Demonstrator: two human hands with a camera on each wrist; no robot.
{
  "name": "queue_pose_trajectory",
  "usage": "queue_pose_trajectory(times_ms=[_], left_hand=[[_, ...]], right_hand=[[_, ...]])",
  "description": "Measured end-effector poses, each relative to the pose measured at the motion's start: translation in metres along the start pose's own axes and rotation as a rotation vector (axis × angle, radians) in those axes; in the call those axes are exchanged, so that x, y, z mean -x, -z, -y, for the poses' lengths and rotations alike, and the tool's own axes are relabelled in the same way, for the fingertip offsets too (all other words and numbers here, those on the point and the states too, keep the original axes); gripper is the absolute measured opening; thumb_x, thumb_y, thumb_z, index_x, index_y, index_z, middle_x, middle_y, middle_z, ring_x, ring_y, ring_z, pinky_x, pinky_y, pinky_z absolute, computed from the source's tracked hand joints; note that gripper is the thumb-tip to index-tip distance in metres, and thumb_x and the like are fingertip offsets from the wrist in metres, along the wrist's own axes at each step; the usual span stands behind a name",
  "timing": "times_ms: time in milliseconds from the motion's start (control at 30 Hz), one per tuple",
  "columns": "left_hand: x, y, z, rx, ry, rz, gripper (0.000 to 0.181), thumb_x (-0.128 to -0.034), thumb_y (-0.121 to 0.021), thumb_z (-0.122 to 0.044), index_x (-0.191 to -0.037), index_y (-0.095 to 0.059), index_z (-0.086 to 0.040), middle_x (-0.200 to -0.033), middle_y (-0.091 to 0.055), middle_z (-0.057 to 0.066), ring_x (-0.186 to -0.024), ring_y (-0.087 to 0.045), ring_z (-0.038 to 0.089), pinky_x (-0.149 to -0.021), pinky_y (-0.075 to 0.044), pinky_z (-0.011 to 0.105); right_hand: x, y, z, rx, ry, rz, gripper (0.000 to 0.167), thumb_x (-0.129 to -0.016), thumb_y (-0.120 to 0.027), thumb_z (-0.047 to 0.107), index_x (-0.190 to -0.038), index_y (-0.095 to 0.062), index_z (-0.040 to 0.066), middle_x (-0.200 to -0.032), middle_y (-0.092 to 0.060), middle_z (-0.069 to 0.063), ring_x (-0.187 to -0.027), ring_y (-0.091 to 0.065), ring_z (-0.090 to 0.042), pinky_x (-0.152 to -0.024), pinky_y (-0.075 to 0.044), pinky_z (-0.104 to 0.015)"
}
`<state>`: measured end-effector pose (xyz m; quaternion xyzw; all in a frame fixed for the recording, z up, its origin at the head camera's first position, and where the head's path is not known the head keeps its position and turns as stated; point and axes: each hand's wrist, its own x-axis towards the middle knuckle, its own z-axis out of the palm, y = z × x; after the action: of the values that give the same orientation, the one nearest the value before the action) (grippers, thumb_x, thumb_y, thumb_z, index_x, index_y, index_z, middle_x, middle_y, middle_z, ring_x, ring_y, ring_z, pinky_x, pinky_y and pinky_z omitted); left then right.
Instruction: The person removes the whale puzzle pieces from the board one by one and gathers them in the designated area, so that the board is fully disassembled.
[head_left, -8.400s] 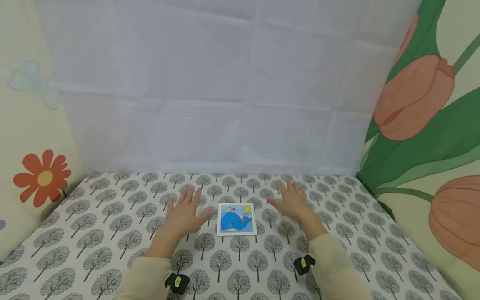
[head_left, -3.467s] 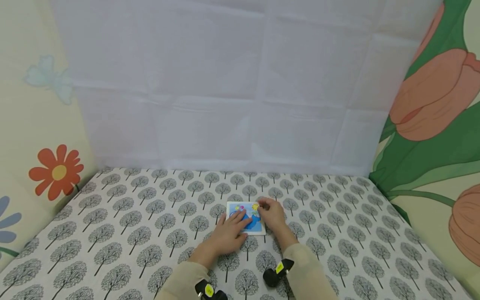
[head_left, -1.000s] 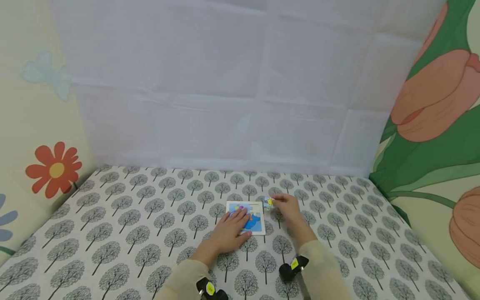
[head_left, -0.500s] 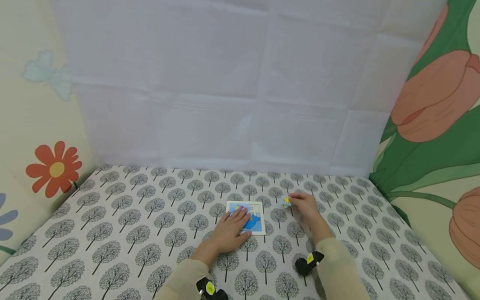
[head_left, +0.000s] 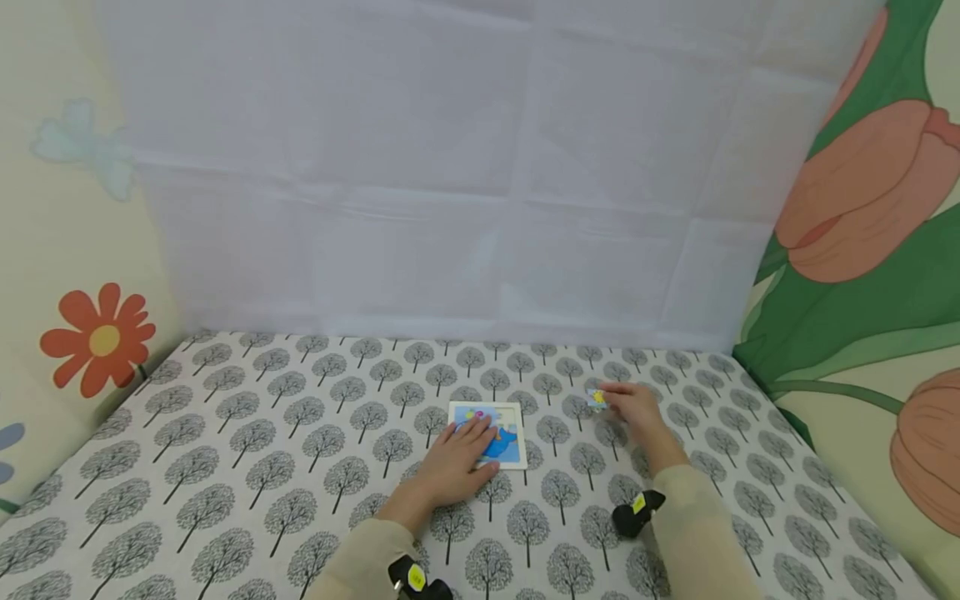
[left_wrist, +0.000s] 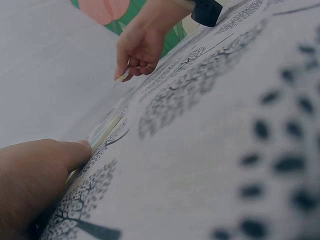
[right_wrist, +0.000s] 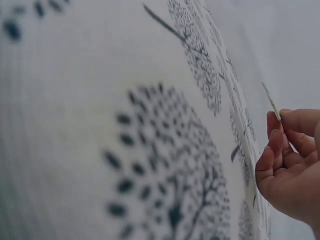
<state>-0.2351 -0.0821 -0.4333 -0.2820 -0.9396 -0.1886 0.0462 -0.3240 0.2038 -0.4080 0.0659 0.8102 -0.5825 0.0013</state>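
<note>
A: Where do we see the sun puzzle piece (head_left: 597, 399)?
B: To the right of the whale puzzle (head_left: 522, 442), well apart from it. The right hand (head_left: 633, 408) pinches it with thumb and finger.
A: And the left hand (head_left: 459, 454)?
B: We see it laid over the left part of the whale puzzle, fingers out straight, gripping nothing.
A: Which hand is nearer the bare spot (head_left: 507, 414)?
B: The left. The spot is in the whale puzzle's far right corner.
A: How does the piece lie?
B: Tilted, poking toward the whale puzzle. We can't tell its longest side.
</note>
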Motion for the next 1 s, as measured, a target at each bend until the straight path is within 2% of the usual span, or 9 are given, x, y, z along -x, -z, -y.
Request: queue_pose_trajectory(times_ms=[133, 300, 467, 567, 733, 867, 967, 1000], left_hand=[[0.0, -0.001, 0.001, -0.001, -0.005, -0.006, 0.053, -0.0893, -0.04, -0.034, -0.132, -0.035, -0.002, -0.138, -0.026, 0.012, -0.126, -0.018, 0.026, -0.1, -0.011, 0.046], [0.0, -0.002, 0.001, -0.002, -0.007, -0.016, 0.054, -0.089, -0.04, -0.035, -0.131, -0.035, -0.002, -0.138, -0.026, 0.012, -0.126, -0.019, 0.026, -0.1, -0.011, 0.046], [0.0, -0.001, 0.001, 0.002, -0.003, -0.011, 0.054, -0.0888, -0.041, -0.035, -0.132, -0.035, -0.003, -0.138, -0.026, 0.012, -0.126, -0.019, 0.026, -0.1, -0.011, 0.046], [0.0, -0.001, 0.001, 0.007, -0.002, -0.009, 0.054, -0.0888, -0.041, -0.035, -0.131, -0.035, -0.002, -0.137, -0.026, 0.012, -0.126, -0.019, 0.027, -0.1, -0.011, 0.046], [0.001, -0.001, 0.0, 0.005, 0.005, 0.0, 0.054, -0.0889, -0.04, -0.035, -0.132, -0.035, -0.003, -0.138, -0.026, 0.011, -0.126, -0.018, 0.026, -0.1, -0.01, 0.046], [0.001, -0.001, 0.0, 0.006, 0.008, 0.001, 0.054, -0.0889, -0.04, -0.035, -0.132, -0.035, -0.003, -0.138, -0.026, 0.011, -0.126, -0.018, 0.026, -0.1, -0.01, 0.045], [0.001, 0.0, 0.0, 0.006, 0.009, -0.004, 0.054, -0.0888, -0.04, -0.035, -0.132, -0.035, -0.003, -0.138, -0.026, 0.012, -0.126, -0.018, 0.026, -0.1, -0.01, 0.046], [0.001, 0.0, 0.0, 0.007, 0.008, -0.006, 0.054, -0.0888, -0.041, -0.034, -0.131, -0.035, -0.002, -0.137, -0.026, 0.012, -0.126, -0.019, 0.027, -0.1, -0.01, 0.046]], right_hand=[[-0.002, 0.005, 0.0, 0.024, -0.01, -0.032, 0.026, -0.085, -0.053, 0.007, -0.108, -0.056, -0.005, -0.097, -0.055, -0.013, -0.065, -0.047, -0.01, -0.056, -0.041, -0.022], [-0.006, 0.013, 0.001, 0.039, -0.042, -0.083, 0.026, -0.084, -0.055, 0.008, -0.107, -0.057, -0.004, -0.106, -0.054, -0.018, -0.078, -0.052, -0.014, -0.058, -0.043, -0.018], [-0.008, 0.02, 0.0, 0.062, -0.062, -0.101, 0.028, -0.085, -0.053, 0.01, -0.11, -0.056, -0.002, -0.111, -0.053, -0.018, -0.091, -0.051, -0.022, -0.072, -0.044, -0.029], [-0.008, 0.024, -0.002, 0.047, -0.094, -0.106, 0.028, -0.086, -0.052, 0.01, -0.112, -0.055, 0.0, -0.11, -0.052, -0.016, -0.093, -0.049, -0.023, -0.077, -0.043, -0.033], [-0.008, 0.029, -0.007, 0.09, -0.101, -0.132, 0.027, -0.085, -0.052, 0.009, -0.11, -0.056, -0.001, -0.11, -0.053, -0.017, -0.09, -0.051, -0.022, -0.072, -0.044, -0.029], [-0.008, 0.033, -0.007, 0.107, -0.092, -0.136, 0.027, -0.084, -0.053, 0.008, -0.109, -0.057, -0.003, -0.115, -0.051, -0.018, -0.083, -0.052, -0.017, -0.057, -0.043, -0.018], [-0.008, 0.035, -0.006, 0.09, -0.104, -0.137, 0.028, -0.082, -0.056, 0.008, -0.108, -0.058, -0.003, -0.114, -0.052, -0.017, -0.074, -0.05, -0.013, -0.047, -0.037, -0.014], [-0.008, 0.036, -0.006, 0.083, -0.106, -0.131, 0.028, -0.082, -0.056, 0.009, -0.108, -0.058, -0.003, -0.113, -0.052, -0.016, -0.073, -0.049, -0.012, -0.049, -0.037, -0.014]])
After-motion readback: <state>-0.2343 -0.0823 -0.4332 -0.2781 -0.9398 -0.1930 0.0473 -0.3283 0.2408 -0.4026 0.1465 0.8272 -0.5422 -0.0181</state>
